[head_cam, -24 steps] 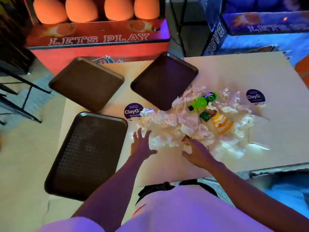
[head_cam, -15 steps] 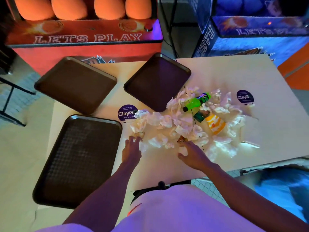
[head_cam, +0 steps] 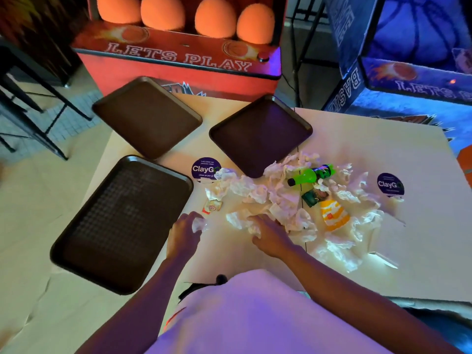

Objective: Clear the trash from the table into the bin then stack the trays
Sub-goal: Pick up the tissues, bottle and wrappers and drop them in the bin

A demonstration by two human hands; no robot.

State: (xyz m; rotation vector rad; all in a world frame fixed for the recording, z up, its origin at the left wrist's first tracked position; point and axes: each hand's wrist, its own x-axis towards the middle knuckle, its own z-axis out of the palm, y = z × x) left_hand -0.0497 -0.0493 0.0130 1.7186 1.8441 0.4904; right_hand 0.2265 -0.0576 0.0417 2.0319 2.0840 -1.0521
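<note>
Your left hand (head_cam: 184,232) is curled around one small crumpled napkin (head_cam: 198,224), fingers closed on it, just off the near corner of the nearest tray (head_cam: 84,241). Your right hand (head_cam: 270,236) is pressed into the near edge of the napkin pile (head_cam: 270,198), fingers bent over a wad of tissue; a full grasp is not confirmed, since the fingertips are buried in paper. Just beyond the left hand lies a small sauce packet (head_cam: 212,206), apart from the pile. Beyond and to the right of the right hand: a yellow paper cup (head_cam: 333,214) on its side, a dark green wrapper (head_cam: 313,196) touching it, and a green bottle (head_cam: 310,175) lying across the tissues. Two more trays, far left tray (head_cam: 145,116) and far right tray (head_cam: 260,135), sit past the pile, the latter's corner touching the napkins. No bin is in view. Recommendation: sweep both hands inward to compress the loose tissue into one bundle before lifting, since single pieces will likely shed. Take the bottle and cup separately; they may roll. Trays remain unstacked.
</note>
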